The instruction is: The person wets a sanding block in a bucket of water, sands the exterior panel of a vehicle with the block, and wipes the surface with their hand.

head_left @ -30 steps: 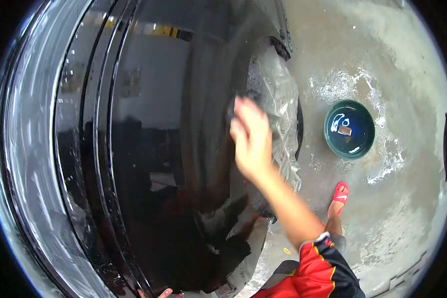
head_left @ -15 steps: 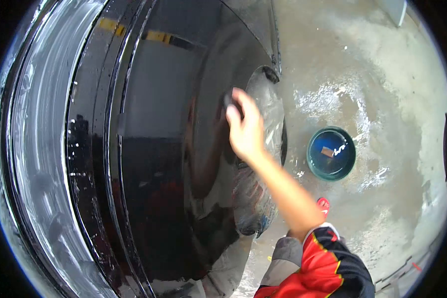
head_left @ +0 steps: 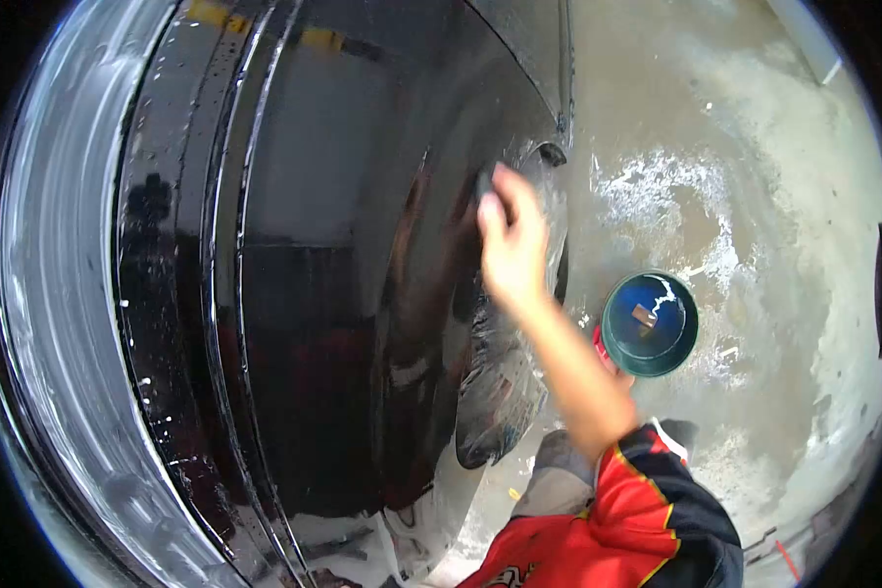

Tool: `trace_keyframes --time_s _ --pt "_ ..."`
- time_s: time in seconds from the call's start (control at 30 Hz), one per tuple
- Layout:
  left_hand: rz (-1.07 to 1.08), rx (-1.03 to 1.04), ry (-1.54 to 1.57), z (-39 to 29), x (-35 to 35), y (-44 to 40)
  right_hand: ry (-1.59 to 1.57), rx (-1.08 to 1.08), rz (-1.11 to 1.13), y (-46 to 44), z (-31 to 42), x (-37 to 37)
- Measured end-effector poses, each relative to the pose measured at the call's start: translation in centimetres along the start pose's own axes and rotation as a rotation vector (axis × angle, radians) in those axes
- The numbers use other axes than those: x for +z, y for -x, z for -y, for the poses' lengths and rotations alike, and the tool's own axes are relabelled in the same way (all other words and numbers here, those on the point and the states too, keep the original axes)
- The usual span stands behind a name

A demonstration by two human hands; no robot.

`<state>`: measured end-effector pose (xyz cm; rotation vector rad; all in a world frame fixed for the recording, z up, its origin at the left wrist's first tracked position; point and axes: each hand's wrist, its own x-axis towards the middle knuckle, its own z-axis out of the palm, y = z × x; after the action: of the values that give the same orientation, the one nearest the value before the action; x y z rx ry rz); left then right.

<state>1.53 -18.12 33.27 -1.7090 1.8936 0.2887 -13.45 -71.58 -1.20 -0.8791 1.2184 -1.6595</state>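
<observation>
My right hand [head_left: 514, 240] reaches out over the glossy black side panel of a car [head_left: 304, 294], near the edge of the wheel arch. Its fingers and thumb are curled around a small dark pad [head_left: 485, 183], pressed against the panel; the pad is partly hidden and blurred. Just beside my wrist is the wheel [head_left: 505, 392], covered in a clear, wrinkled plastic sheet. My left hand is out of view.
A green bucket [head_left: 693, 338] of water stands on the wet concrete floor [head_left: 755, 412], with a brown block [head_left: 644, 315] in it. A red shoe [head_left: 601, 345] shows beside the bucket. White streaky film covers the car's upper surface [head_left: 64, 294] at left.
My right hand, with the dark pad, has shifted slightly right and up in the view. The camera view has shifted too, and the bucket now overlaps the red shoe.
</observation>
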Motion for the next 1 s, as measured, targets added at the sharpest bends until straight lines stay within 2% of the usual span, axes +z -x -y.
trace_keyframes --time_s 0.03,0.07,0.13,0.17,0.2,0.27,0.33,0.37,0.4,0.43,0.5,0.57,0.6,0.67,0.7,0.77,0.9,0.97,1.0 --pt "0.033 0.007 -0.018 0.3 0.3 0.4 -0.074 0.048 -0.033 5.9 3.7 -0.2" --pt "0.076 0.021 -0.043 0.7 0.7 1.3 0.102 -0.109 0.069 12.5 4.0 -1.6" --pt "0.226 0.092 -0.163 1.8 0.8 3.8 0.076 0.044 0.270 25.3 7.5 -4.4" --pt "0.309 0.148 -0.243 2.6 1.7 4.5 0.080 0.052 0.329 28.7 8.0 -5.3" --pt "0.309 0.230 -0.335 2.6 0.8 3.9 0.063 0.046 0.293 27.4 7.8 -5.2" --pt "0.288 0.023 -0.131 1.7 1.3 4.9 0.036 0.068 0.181 18.0 6.3 -3.1" --pt "0.236 -0.108 0.069 0.4 0.5 3.5 0.073 -0.045 0.069 5.1 3.7 -1.6" --pt "0.306 -0.129 0.099 0.4 0.9 3.0 0.098 -0.144 0.015 0.6 0.7 -0.6" --pt "0.268 -0.049 -0.045 0.8 1.5 2.9 0.108 -0.210 -0.007 -3.6 -1.0 0.0" --pt "0.241 0.030 -0.185 1.0 1.9 3.4 0.077 -0.144 -0.022 -6.0 -1.7 0.4" --pt "0.220 -0.099 -0.100 -0.4 1.5 3.0 0.098 -0.109 -0.063 -3.8 -0.7 0.6" --pt "0.108 -0.217 -0.042 -3.3 -0.1 0.7 0.148 0.065 0.037 5.3 4.1 -0.8" --pt "0.099 -0.225 -0.051 -4.1 -0.9 -1.5 -0.001 0.174 0.083 12.2 5.4 -1.5" --pt "-0.040 -0.213 0.011 -6.2 -3.0 -6.4 0.078 0.204 0.269 23.9 8.9 -4.5" --pt "-0.114 -0.193 0.030 -6.7 -3.9 -9.5 0.092 0.260 0.328 26.6 9.3 -5.3" --pt "-0.258 -0.061 -0.002 -6.6 -7.2 -16.5 0.061 0.191 0.225 21.9 7.9 -3.9" --pt "-0.468 0.162 -0.283 -2.4 -15.0 -25.9 0.183 -0.040 -0.048 -1.3 1.5 0.6" --pt "-0.522 0.053 -0.469 -1.2 -17.3 -28.5 0.127 -0.095 -0.048 -5.9 -1.3 0.8" --pt "-0.531 0.041 -0.500 -0.6 -18.0 -29.7 0.171 -0.075 -0.052 -4.5 -0.7 0.5"
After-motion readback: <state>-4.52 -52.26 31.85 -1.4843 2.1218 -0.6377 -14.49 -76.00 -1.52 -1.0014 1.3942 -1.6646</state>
